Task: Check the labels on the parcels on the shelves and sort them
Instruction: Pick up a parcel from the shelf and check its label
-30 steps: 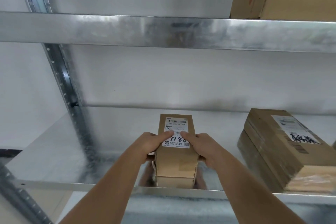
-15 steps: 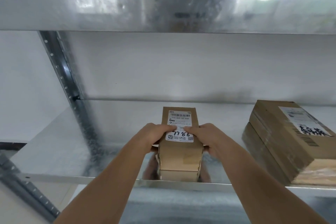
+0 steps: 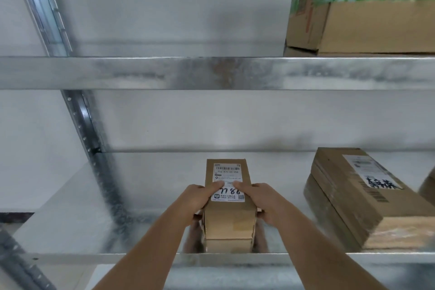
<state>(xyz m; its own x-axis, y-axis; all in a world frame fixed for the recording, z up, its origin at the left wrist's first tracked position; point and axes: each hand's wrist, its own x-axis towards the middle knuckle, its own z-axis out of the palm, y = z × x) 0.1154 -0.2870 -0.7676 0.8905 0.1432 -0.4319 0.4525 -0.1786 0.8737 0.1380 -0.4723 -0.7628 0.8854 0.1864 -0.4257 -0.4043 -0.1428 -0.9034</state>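
Cardboard oblong parcel (image 3: 228,209) gripped by left hand (image 3: 195,200) and right hand (image 3: 268,202), galvanised steel shelf (image 3: 94,219)

Soft, even indoor light fills the scene, bright without harsh edges. The galvanised upper shelf beam (image 3: 211,73) shows mottled dull glare and smeared reflections. The lower shelf (image 3: 146,183) mirrors faint dark shapes beneath the small parcel (image 3: 229,216). A pale shadow smudges the white wall (image 3: 188,120) behind. Wide-angle distortion bends the upright post (image 3: 89,139) and slants lines near the edges. The right-hand parcel (image 3: 367,198) and green-taped box (image 3: 367,4) look slightly blurred.
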